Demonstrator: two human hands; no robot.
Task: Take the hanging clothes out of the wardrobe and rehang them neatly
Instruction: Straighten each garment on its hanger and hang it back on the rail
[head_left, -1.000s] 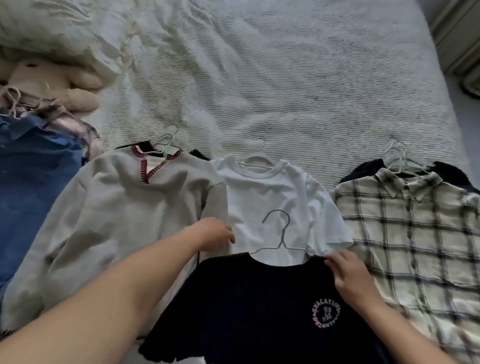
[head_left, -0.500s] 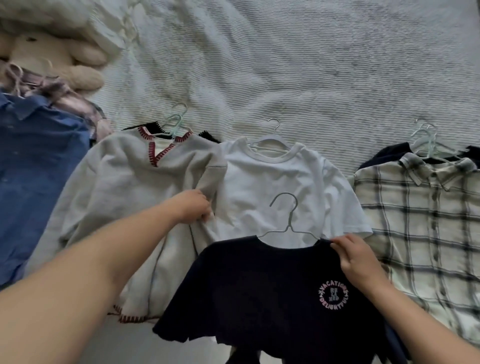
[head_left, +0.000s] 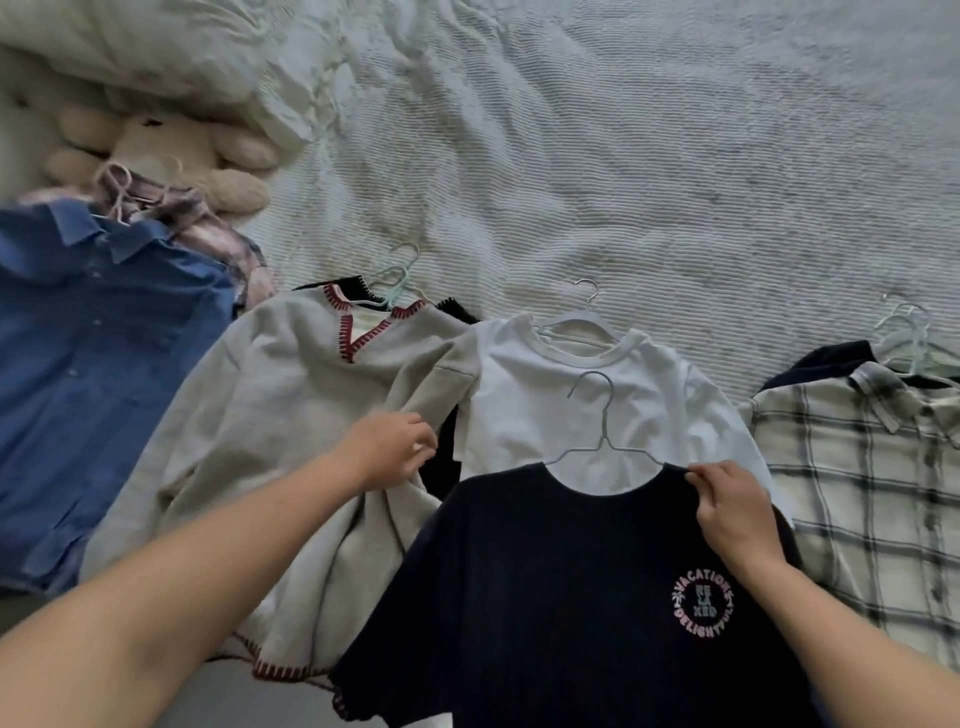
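Several garments on hangers lie side by side on the bed. A navy T-shirt (head_left: 545, 587) with a round pink print sits nearest me on a thin wire hanger (head_left: 602, 441). My right hand (head_left: 727, 504) pinches its right shoulder beside the collar. My left hand (head_left: 389, 452) grips the sleeve of a grey sweatshirt (head_left: 270, 415) with red stitching and pulls it leftward. Behind the navy shirt lies a white T-shirt (head_left: 561, 400) on a white hanger.
A plaid shirt (head_left: 872, 493) lies at the right over a dark garment. A blue denim shirt (head_left: 88, 374) lies at the left, with a plush toy (head_left: 171, 150) and pillow beyond it. The ribbed white bedspread (head_left: 623, 156) stretches behind the clothes.
My left hand took hold of the grey sweatshirt's sleeve and drew it left, uncovering the white T-shirt's edge. My right hand stayed on the navy shirt's shoulder. The view shifted.
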